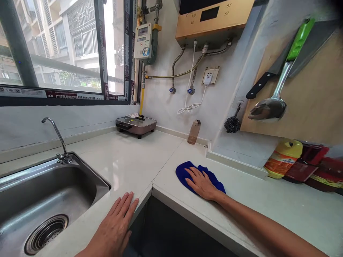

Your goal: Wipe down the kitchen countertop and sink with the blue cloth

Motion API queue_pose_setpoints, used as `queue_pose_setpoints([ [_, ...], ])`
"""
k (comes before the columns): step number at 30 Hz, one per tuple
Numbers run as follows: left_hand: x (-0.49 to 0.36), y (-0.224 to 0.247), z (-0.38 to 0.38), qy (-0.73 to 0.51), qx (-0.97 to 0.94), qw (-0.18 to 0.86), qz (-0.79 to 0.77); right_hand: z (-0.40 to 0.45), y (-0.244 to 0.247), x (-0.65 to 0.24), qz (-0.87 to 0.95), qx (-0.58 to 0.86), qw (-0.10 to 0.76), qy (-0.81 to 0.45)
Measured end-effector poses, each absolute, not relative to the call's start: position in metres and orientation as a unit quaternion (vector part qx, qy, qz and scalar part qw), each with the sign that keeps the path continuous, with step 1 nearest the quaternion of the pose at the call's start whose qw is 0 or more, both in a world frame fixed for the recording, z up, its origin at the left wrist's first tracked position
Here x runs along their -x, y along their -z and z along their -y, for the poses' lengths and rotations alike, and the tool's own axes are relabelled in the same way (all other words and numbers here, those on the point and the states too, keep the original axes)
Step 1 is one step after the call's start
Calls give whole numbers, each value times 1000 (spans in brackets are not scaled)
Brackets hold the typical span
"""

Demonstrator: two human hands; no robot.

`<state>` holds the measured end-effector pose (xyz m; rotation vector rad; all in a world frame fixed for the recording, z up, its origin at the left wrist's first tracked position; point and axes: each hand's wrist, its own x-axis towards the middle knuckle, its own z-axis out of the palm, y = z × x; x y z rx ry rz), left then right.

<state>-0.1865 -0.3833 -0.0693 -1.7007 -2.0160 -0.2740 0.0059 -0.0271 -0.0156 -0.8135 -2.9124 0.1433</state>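
A dark blue cloth (184, 174) lies crumpled on the white countertop (128, 153), right of the counter's inner corner. My right hand (202, 182) presses flat on top of it with the fingers spread, covering part of the cloth. On the left, my left hand (116, 221) is at the counter's front edge, between the sink and the corner. Its fingers are stretched out, and it holds nothing.
The metal sink (72, 182) with its faucet (57, 135) is at the left. An electric pan (136, 125) and a brown bottle (194, 132) stand near the wall. A ladle (281, 82) hangs at the right above a yellow container (285, 157).
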Motion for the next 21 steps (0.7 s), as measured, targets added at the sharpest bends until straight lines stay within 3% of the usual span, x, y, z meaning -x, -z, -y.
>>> queue_pose_setpoints([
  [5,183,69,381,60,609,184,769,69,9,-7,976,208,45,-55],
  [13,161,21,383,6,601,67,796,100,8,33,992,98,46,-61],
  [21,160,29,378,14,592,30,805,108,3,98,996,7,53,-71],
])
